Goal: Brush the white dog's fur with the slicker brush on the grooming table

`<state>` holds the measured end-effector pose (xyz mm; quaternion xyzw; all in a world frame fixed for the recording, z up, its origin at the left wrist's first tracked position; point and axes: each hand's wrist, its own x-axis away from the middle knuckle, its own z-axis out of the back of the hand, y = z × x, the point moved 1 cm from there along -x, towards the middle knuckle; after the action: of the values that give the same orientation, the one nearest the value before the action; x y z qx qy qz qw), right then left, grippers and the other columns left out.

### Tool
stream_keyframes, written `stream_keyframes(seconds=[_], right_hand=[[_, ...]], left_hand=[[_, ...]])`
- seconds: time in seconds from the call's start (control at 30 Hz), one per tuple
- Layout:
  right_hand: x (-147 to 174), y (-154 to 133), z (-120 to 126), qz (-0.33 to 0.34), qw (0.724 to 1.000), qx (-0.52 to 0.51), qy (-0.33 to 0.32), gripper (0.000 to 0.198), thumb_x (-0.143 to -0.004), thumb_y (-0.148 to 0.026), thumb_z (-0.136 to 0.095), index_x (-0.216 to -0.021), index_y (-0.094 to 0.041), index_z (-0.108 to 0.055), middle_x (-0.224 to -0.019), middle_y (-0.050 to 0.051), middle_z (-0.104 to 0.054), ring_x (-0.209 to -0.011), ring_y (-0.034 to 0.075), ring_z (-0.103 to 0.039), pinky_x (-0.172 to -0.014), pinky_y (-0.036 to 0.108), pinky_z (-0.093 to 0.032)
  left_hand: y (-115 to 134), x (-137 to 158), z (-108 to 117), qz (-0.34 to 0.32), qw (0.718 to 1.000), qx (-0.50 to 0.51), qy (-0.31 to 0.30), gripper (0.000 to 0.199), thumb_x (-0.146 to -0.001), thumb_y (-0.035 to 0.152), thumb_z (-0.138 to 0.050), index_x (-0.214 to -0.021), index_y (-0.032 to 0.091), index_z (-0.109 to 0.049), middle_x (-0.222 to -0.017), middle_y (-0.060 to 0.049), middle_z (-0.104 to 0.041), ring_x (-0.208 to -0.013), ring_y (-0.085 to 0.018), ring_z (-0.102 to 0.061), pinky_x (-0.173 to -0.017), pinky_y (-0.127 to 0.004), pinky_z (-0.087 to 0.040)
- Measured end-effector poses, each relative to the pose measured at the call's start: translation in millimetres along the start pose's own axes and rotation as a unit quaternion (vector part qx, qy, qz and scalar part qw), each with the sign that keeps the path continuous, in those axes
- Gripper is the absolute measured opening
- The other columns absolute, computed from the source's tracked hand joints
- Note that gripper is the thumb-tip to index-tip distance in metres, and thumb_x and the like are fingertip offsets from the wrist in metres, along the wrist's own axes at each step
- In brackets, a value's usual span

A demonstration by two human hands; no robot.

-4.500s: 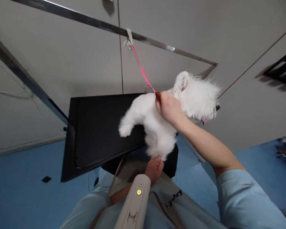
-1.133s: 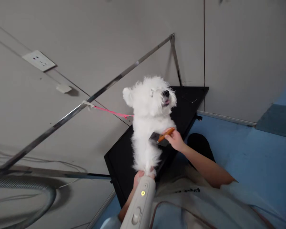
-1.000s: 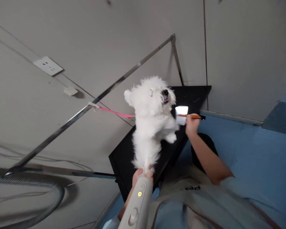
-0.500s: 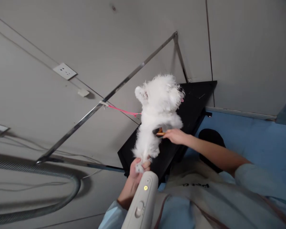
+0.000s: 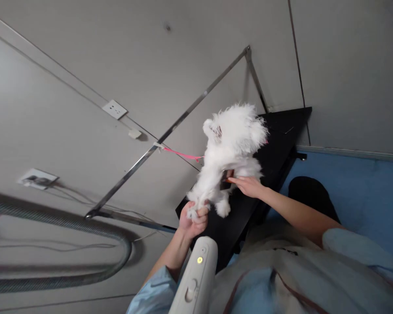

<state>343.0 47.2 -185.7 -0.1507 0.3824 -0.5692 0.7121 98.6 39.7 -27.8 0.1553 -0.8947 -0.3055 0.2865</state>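
A fluffy white dog (image 5: 236, 135) is on the black grooming table (image 5: 281, 126), its head toward the far end. My left hand (image 5: 194, 218) is closed round a tuft of white fur at the dog's near end; I cannot tell whether it is a leg or the tail. A paw (image 5: 222, 208) shows beside it. My right hand (image 5: 250, 186) grips the orange-brown handle of a pet brush (image 5: 227, 179). The brush's dark head is against or under the fur of the dog's side, partly hidden. A pink leash (image 5: 181, 154) runs from the dog's neck area to a metal bar.
A metal frame (image 5: 201, 98) rises over the table along the wall. A ribbed grey hose (image 5: 85, 230) loops at lower left, near wall sockets (image 5: 115, 109). A pale grey device (image 5: 196, 274) with a slider and yellow button sticks up in front of me. The floor (image 5: 363, 187) is blue.
The view has shifted, so the scene sits further right. My left hand has lifted the tuft away from the body, uncovering a paw. The brush has moved lower into the side fur.
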Motion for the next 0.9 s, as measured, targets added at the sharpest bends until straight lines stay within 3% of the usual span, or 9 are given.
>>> stream_keyframes(seconds=[0.07, 0.17, 0.2, 0.3, 0.37, 0.47, 0.6, 0.9], right_hand=[[8, 15, -10, -0.09, 0.996, 0.002, 0.015, 0.054, -0.098, -0.023, -0.043, -0.151, -0.033, -0.052, -0.115, 0.007, -0.075, -0.093, 0.025, -0.073, -0.08, 0.034, -0.054], [31, 31, -23, -0.214, 0.976, 0.021, -0.024, 0.053, -0.099, -0.02, -0.04, -0.149, -0.032, -0.054, -0.105, 0.008, -0.077, -0.086, 0.025, -0.074, -0.073, 0.033, -0.053], [34, 28, -26, -0.205, 0.978, 0.022, -0.027, 0.052, -0.099, -0.021, -0.041, -0.147, -0.033, -0.056, -0.101, 0.007, -0.078, -0.084, 0.024, -0.073, -0.071, 0.032, -0.053], [16, -2, -28, -0.058, 0.998, 0.006, 0.039, 0.048, -0.099, -0.03, -0.047, -0.146, -0.037, -0.057, -0.101, 0.005, -0.076, -0.087, 0.023, -0.071, -0.074, 0.03, -0.053], [-2, -20, -29, -0.004, 0.997, 0.003, 0.081, 0.046, -0.099, -0.032, -0.048, -0.144, -0.035, -0.06, -0.099, 0.006, -0.075, -0.086, 0.022, -0.07, -0.074, 0.029, -0.052], [-12, -28, -40, -0.038, 0.994, 0.005, 0.102, 0.046, -0.101, -0.029, -0.046, -0.145, -0.031, -0.06, -0.096, 0.008, -0.074, -0.082, 0.02, -0.069, -0.071, 0.027, -0.052], [2, -21, -57, -0.071, 0.994, 0.005, 0.087, 0.05, -0.102, -0.028, -0.045, -0.151, -0.034, -0.052, -0.102, 0.007, -0.075, -0.091, 0.021, -0.071, -0.072, 0.026, -0.053], [15, -18, -55, -0.073, 0.995, 0.006, 0.069, 0.052, -0.102, -0.028, -0.044, -0.153, -0.032, -0.048, -0.113, 0.008, -0.076, -0.101, 0.023, -0.072, -0.081, 0.031, -0.056]], left_hand=[[11, 0, -11, -0.003, 1.0, 0.024, 0.009, 0.019, -0.079, 0.03, -0.059, -0.09, 0.016, -0.051, -0.056, 0.012, -0.017, -0.041, -0.002, -0.001, -0.035, -0.013, -0.003], [27, -3, -28, -0.012, 0.998, 0.06, 0.016, 0.018, -0.081, 0.027, -0.057, -0.092, 0.016, -0.049, -0.058, 0.012, -0.016, -0.039, -0.001, -0.004, -0.035, -0.012, -0.004], [31, -4, -33, -0.011, 0.997, 0.071, 0.018, 0.017, -0.081, 0.026, -0.056, -0.093, 0.016, -0.048, -0.058, 0.012, -0.017, -0.038, -0.001, -0.007, -0.036, -0.011, -0.005], [37, -10, -48, 0.007, 0.996, 0.091, 0.018, 0.018, -0.082, 0.026, -0.056, -0.094, 0.016, -0.047, -0.059, 0.011, -0.021, -0.036, -0.001, -0.015, -0.036, -0.011, -0.006], [39, -13, -54, 0.015, 0.994, 0.101, 0.025, 0.018, -0.083, 0.026, -0.055, -0.095, 0.016, -0.047, -0.059, 0.011, -0.023, -0.035, -0.001, -0.02, -0.035, -0.011, -0.007], [38, -18, -57, 0.016, 0.99, 0.123, 0.065, 0.017, -0.085, 0.025, -0.053, -0.097, 0.016, -0.045, -0.059, 0.01, -0.028, -0.034, -0.001, -0.026, -0.035, -0.011, -0.009], [36, -23, -57, -0.002, 0.988, 0.121, 0.092, 0.014, -0.089, 0.025, -0.05, -0.098, 0.017, -0.043, -0.059, 0.009, -0.032, -0.034, -0.002, -0.03, -0.034, -0.011, -0.013], [29, -25, -67, 0.0, 0.986, 0.139, 0.097, 0.011, -0.089, 0.023, -0.049, -0.095, 0.015, -0.045, -0.059, 0.008, -0.033, -0.033, -0.003, -0.032, -0.033, -0.013, -0.013]])
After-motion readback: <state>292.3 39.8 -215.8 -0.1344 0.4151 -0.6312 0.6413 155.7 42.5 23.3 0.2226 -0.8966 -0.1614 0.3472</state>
